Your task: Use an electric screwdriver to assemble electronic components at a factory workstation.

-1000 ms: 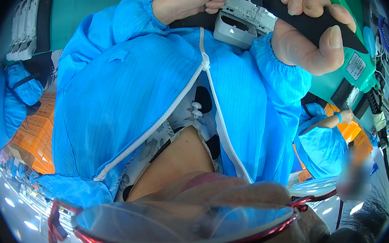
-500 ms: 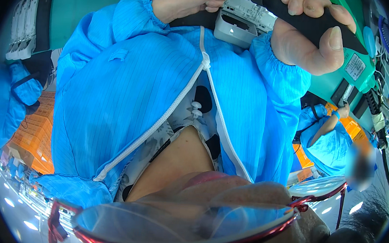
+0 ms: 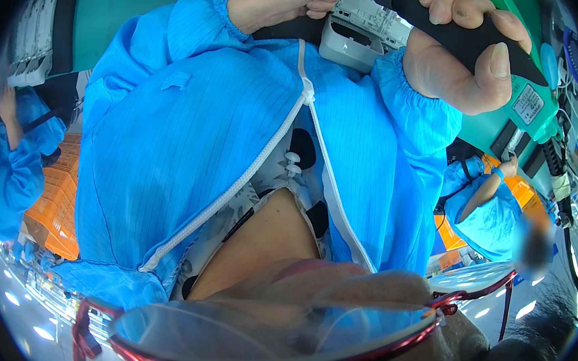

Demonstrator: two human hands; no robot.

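Hardly anything has shifted at the bench since a moment ago: both hands sit where they were, and the only real change is off to the side, where a co-worker's bare forearm (image 3: 488, 189) now reaches up toward the orange crates (image 3: 513, 191). Up at the top of the view, the right hand (image 3: 458, 61) is wrapped tight around the black handle of a powered screwdriver (image 3: 450, 34), thumb laid along the grip, its metal tip pointing left at a small grey device (image 3: 362, 30). The left hand (image 3: 283, 0) has its fingers curled and pinched at the device's top edge, right beside the tip, steadying it or a small part there; which one I cannot tell. That device sits against the green work surface (image 3: 147, 0), just above the open collar of the person's blue smock (image 3: 190, 139). With nothing moving between the hands, my guess is the tool is held on one spot of the device. Red-rimmed glasses (image 3: 276, 342) fill the lower edge, and another blue-smocked worker (image 3: 9, 152) stands at far left.
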